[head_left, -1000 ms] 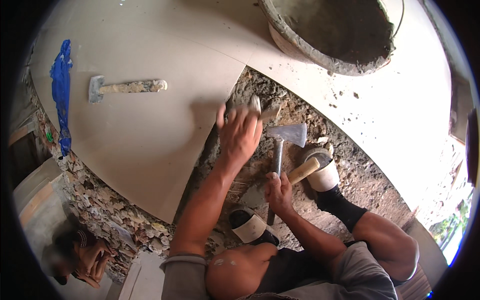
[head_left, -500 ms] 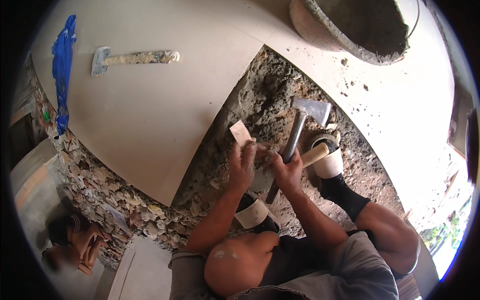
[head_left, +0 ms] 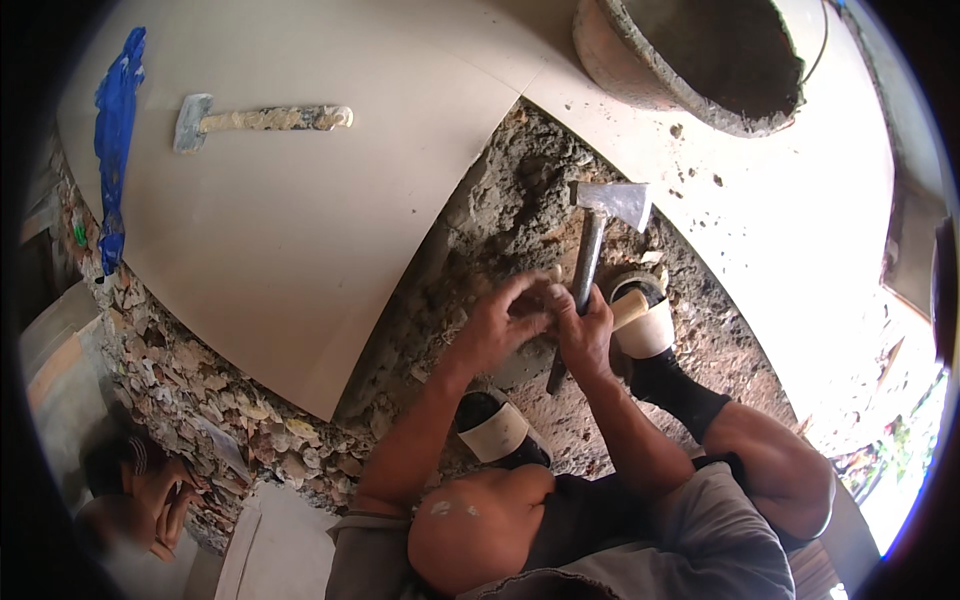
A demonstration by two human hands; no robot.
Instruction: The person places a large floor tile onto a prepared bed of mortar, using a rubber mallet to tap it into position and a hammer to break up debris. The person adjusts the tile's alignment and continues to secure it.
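Observation:
My right hand (head_left: pixel 587 335) is closed around the dark metal shaft of a hatchet (head_left: pixel 612 204), its blade pointing away from me. Beside that hand a pale wooden handle (head_left: pixel 629 309) sticks out to the right; its other end is hidden. My left hand (head_left: pixel 500 325) is bent inward, its fingertips meeting my right thumb. A small pale tip (head_left: pixel 556 272) shows above those fingers, but what it belongs to is hidden. Both hands are over a patch of rough grey mortar and soil (head_left: pixel 520 195) between large beige tiles (head_left: pixel 290 220).
A mortar-crusted bucket (head_left: pixel 690 70) stands on the far right tile. On the left tile lie a hammer (head_left: pixel 265 119) with a crusted handle and a blue plastic sheet (head_left: pixel 118 150). Rubble (head_left: pixel 215 395) lines the left edge. Another person (head_left: pixel 140 490) sits at lower left.
My left hand has moved right to meet the right hand, its fingers curling in. The small flat pinkish piece it held up is no longer plainly visible. The hatchet has shifted slightly left.

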